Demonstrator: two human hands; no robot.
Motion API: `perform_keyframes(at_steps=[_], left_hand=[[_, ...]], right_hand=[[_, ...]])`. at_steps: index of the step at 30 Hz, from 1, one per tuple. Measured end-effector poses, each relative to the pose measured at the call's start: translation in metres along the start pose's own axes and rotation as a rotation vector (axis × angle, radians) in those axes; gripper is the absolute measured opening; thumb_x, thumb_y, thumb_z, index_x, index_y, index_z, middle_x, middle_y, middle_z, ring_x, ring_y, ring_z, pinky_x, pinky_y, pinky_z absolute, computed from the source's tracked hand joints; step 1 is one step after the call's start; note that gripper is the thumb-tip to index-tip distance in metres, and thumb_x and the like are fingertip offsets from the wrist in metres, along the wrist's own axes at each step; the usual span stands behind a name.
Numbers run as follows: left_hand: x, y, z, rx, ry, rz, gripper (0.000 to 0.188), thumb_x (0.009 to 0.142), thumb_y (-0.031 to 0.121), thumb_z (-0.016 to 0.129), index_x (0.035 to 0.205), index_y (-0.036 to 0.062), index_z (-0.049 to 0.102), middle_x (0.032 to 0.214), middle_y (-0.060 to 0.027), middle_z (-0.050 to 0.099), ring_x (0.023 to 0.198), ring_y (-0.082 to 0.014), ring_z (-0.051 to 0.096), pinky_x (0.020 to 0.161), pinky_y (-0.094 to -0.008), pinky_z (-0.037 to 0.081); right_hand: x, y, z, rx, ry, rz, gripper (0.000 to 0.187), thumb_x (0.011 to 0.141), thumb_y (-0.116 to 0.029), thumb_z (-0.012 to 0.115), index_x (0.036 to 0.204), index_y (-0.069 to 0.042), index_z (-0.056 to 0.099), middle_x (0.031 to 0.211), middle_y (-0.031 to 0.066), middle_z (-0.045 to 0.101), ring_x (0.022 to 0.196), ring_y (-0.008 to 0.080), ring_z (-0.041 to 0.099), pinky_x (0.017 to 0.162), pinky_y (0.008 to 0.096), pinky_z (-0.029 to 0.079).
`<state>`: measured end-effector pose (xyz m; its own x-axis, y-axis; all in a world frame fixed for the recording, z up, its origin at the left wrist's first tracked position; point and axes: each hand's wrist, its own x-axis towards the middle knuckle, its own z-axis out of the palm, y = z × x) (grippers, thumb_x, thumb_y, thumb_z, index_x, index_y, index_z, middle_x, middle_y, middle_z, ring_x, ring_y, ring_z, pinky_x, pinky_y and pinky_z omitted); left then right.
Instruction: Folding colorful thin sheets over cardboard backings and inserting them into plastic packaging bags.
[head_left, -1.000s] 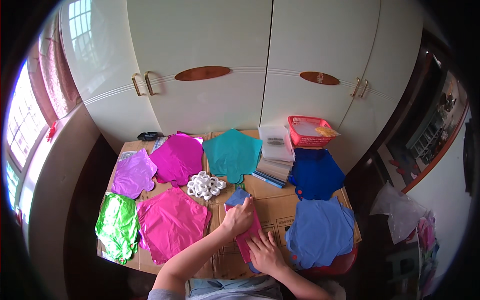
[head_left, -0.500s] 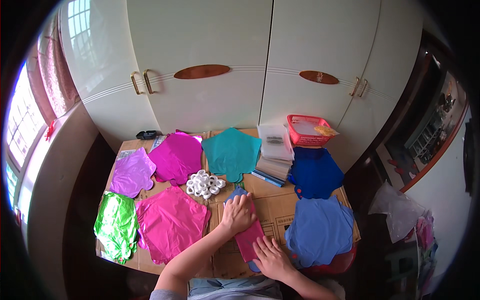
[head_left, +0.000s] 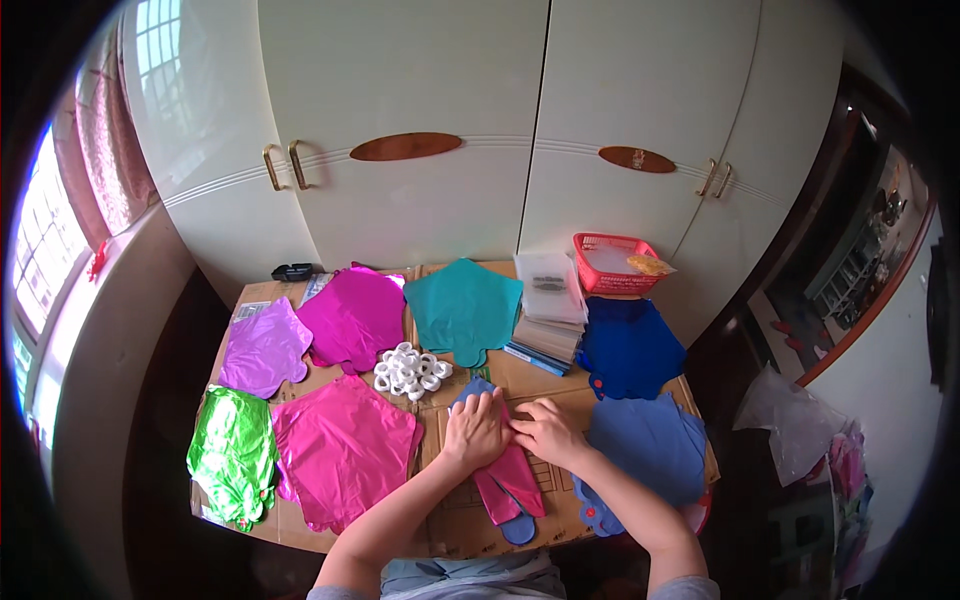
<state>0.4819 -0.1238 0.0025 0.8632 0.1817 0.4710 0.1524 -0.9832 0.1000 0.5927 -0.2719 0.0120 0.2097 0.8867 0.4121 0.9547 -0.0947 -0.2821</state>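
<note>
A pink foil balloon (head_left: 514, 480), folded into a narrow strip, lies in front of me with its lower end parted into two tails. Under it is a blue foil balloon (head_left: 518, 531), showing at the top and as a rounded tab at the bottom. My left hand (head_left: 476, 432) presses on the upper part of the strip, its fingers extended and close together. From the right, my right hand (head_left: 546, 432) reaches the strip's edge, thumb and fingers bent onto the pink foil; the fingertips are partly hidden.
Flat foil balloons lie in piles: pink (head_left: 348, 450), green (head_left: 232, 455), lilac (head_left: 265, 346), magenta (head_left: 355, 318), teal (head_left: 463, 308), dark blue (head_left: 632, 345), light blue (head_left: 650, 445). White rings (head_left: 410, 372), clear sleeves (head_left: 550, 290) and a red basket (head_left: 612, 278) share the cardboard-covered table (head_left: 455, 525).
My right hand has moved up and left from the strip's lower end to its upper right edge. The pink strip's lower end has split into two tails, uncovering the blue tab.
</note>
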Motion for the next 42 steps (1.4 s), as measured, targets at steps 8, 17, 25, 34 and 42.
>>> perform_keyframes(at_steps=[8,17,25,34,42], left_hand=[[0.0,0.0,-0.003,-0.011,-0.051,-0.01,0.063,0.074,0.032,0.056,0.126,-0.0032,0.051,0.093,-0.0083,0.052,0.083,-0.022,0.051,0.068,-0.0363,0.04],[0.0,0.0,-0.004,-0.013,-0.067,-0.025,0.063,0.072,0.03,0.057,0.127,-0.0003,0.05,0.092,-0.009,0.051,0.084,-0.0242,0.05,0.071,-0.0382,0.041],[0.0,0.001,-0.003,-0.024,-0.056,-0.025,0.062,0.072,0.03,0.057,0.127,0.0001,0.05,0.091,-0.0091,0.05,0.084,-0.0241,0.051,0.07,-0.0385,0.04],[0.008,-0.004,-0.008,0.013,-0.097,-0.002,0.057,0.077,0.034,0.057,0.123,0.0008,0.054,0.091,-0.0063,0.051,0.085,-0.0211,0.053,0.069,-0.0379,0.041],[-0.003,-0.024,-0.021,-0.274,0.04,-0.258,0.075,0.072,0.023,0.07,0.137,0.0045,0.036,0.126,-0.0259,0.039,0.115,-0.043,0.039,0.098,-0.0495,0.037]], right_hand=[[-0.019,-0.017,-0.032,-0.079,-0.363,0.033,0.061,0.07,-0.05,0.073,0.118,-0.015,0.063,0.141,0.0099,0.043,0.131,0.0339,0.035,0.103,0.0537,0.033],[-0.032,-0.037,-0.048,-0.121,-0.595,0.027,0.094,0.061,-0.052,0.079,0.138,-0.012,0.043,0.149,0.0104,0.031,0.138,0.0363,0.024,0.109,0.057,0.024],[-0.044,-0.047,-0.042,0.12,-0.565,-0.235,0.054,0.072,-0.02,0.074,0.12,-0.001,0.057,0.135,0.0124,0.048,0.13,0.0269,0.04,0.108,0.0384,0.035],[-0.056,-0.089,-0.015,-0.128,-0.117,-0.082,0.01,0.083,-0.015,0.058,0.089,-0.007,0.057,0.077,0.0044,0.048,0.076,0.0207,0.052,0.073,0.033,0.047],[-0.06,-0.091,-0.006,-0.096,-0.042,-0.015,0.034,0.085,-0.014,0.056,0.116,0.0,0.055,0.112,0.0144,0.053,0.11,0.0274,0.051,0.095,0.0363,0.044]])
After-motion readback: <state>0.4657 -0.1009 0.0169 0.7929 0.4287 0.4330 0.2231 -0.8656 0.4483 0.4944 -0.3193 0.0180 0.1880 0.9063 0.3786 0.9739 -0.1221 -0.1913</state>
